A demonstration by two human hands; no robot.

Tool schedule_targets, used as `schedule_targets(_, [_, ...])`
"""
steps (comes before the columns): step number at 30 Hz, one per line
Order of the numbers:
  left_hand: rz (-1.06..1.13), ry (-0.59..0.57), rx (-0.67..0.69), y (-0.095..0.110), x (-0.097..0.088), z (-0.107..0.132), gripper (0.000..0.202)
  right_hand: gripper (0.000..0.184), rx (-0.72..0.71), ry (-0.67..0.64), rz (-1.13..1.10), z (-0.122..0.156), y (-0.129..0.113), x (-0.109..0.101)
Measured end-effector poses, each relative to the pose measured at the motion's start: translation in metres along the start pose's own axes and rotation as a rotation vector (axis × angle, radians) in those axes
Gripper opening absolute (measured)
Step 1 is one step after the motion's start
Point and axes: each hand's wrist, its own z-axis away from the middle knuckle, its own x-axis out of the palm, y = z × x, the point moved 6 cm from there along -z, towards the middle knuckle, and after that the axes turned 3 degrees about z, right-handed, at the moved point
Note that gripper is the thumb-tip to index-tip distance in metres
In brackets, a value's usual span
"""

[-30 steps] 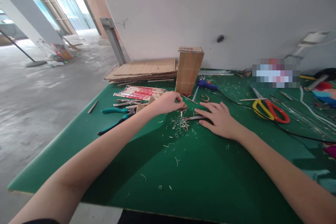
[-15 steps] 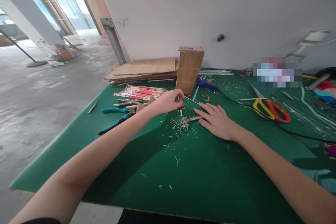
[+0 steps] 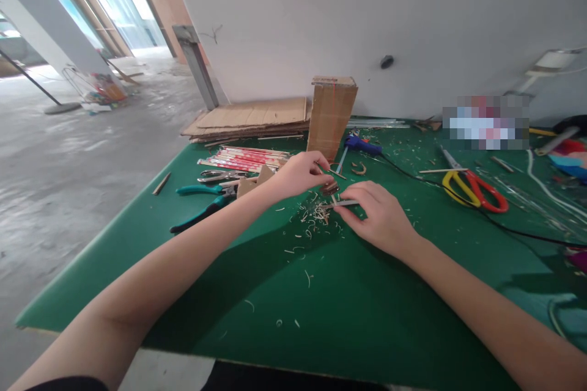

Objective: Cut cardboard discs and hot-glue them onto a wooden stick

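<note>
My left hand [image 3: 302, 175] is closed in a pinch over the table's middle. It holds a small shiny brown piece [image 3: 329, 187], too small to name, with a thin dark rod [image 3: 338, 174] beside it. A pale thin wooden stick [image 3: 334, 199] points down from the brown piece. My right hand [image 3: 380, 215] has its thumb and index finger curled at the lower end of that stick. A flat metal blade [image 3: 347, 203] passes between these two fingers, over a heap of curled wood shavings [image 3: 321, 212]. The fingertips partly hide the contact.
Left of my hands are pliers [image 3: 202, 208], metal scissors-like tools [image 3: 220, 175] and wrapped chopsticks [image 3: 247, 159]. Behind stand a cardboard block [image 3: 332, 119] and stacked cardboard [image 3: 257, 116]. A blue glue gun [image 3: 363, 146] with a black cable and red-yellow scissors [image 3: 474, 189] lie to the right.
My right hand has gone from lying flat with fingers spread to a pinch at the stick's end. My left hand has shifted slightly right with the brown piece.
</note>
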Motion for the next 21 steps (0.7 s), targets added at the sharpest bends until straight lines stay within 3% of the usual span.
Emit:
schedule_targets(7, [0.071,-0.063,-0.001,0.007,0.011,0.004,0.025,0.029,0.320,0.041,-0.212,0.004,0.021,0.004])
schedule_targets(16, [-0.005,-0.075,0.096,0.014,0.014,0.006,0.017,0.029,0.544,-0.125,-0.676,0.010,0.033,0.027])
schedule_targets(21, [-0.006,-0.069,0.144,0.023,0.012,0.009,0.015,0.025,0.610,-0.107,-0.761,0.009,0.036,0.027])
